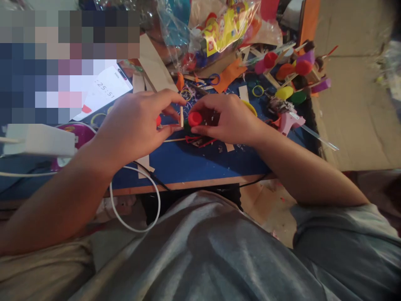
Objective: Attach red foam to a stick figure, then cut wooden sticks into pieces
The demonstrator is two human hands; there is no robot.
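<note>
My left hand (138,121) is closed, thumb and index finger pinching the two ends of a short, pale wooden stick (181,117) that stands upright. A bit of something red shows behind those fingers, mostly hidden. Just to the right, my right hand (224,119) has its fingertips around a round red bottle cap (195,118). A dark green edge shows beside the cap; what it belongs to I cannot make out. The stick and the cap are close but apart. Below them lie thin red strips (203,142) on the blue tabletop (194,163).
A pink glue gun (290,121) with a clear glue stick lies at the right. Behind it is a heap of sticks and coloured caps (285,71). A phone (106,85) shows a timer. A white charger (40,140) and cable (159,209) sit left. Plastic bags (225,33) crowd the back.
</note>
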